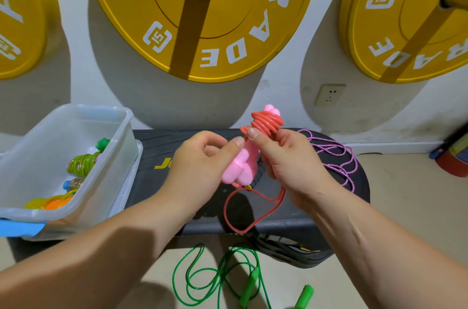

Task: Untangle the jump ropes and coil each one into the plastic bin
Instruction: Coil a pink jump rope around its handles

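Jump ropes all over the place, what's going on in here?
A person is coiling a red jump rope round its pink handles, gripping the bundle with both the left hand and the right hand. One loop of it hangs loose below. The plastic bin on the left already holds coiled ropes. A purple rope on the black platform and a green rope on the floor are loose, not yet coiled.
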